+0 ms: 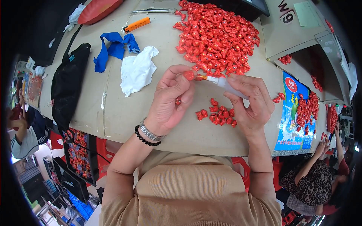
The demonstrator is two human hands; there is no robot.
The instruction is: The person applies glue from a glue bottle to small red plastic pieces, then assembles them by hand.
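Observation:
Between the thumb and fingertips of my left hand (169, 100) is a small shiny red figurine (188, 75). A bit of another red piece (178, 101) shows in that hand's curled fingers. My right hand (255, 100) grips a small translucent squeeze bottle (233, 90) with a white neck and a thin orange-brown tip. The bottle's tip points left and is at or very near the figurine; whether they touch I cannot tell. Just beyond both hands spreads a large heap of red figurines (218, 37). Nearer me, between my forearms, is a small cluster of the same figurines (222, 116).
At left on the table lie a white cloth (138, 71), blue cloth strips (113, 49), an orange lighter (136, 25) and a black bag (69, 86). A red bowl (98, 11) stands far left. A grey cabinet (290, 28) and blue printed sheet (288, 113) are right, near other people.

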